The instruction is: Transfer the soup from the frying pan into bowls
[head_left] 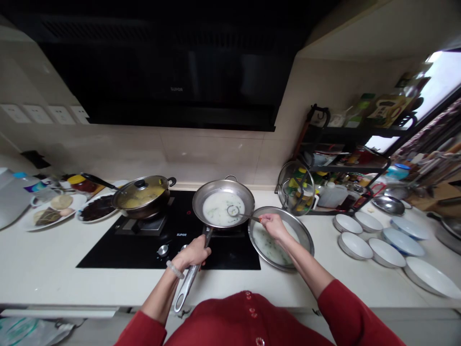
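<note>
A steel frying pan [201,199] holding pale white batter with green flecks sits on the right burner of the black cooktop [118,247]. My left hand [192,253] is wrapped round its long metal handle. My right hand [274,226] grips the handle of a ladle [234,211], whose bowl rests in the batter in the pan. Directly under my right hand stands a wide steel basin [306,238] with more of the same batter.
A lidded pot [142,194] sits on the left burner. Plates of food [54,214] lie at the left. Several empty white bowls [387,250] line the counter at the right, beside a black rack [345,158] of bottles and a round strainer [297,187].
</note>
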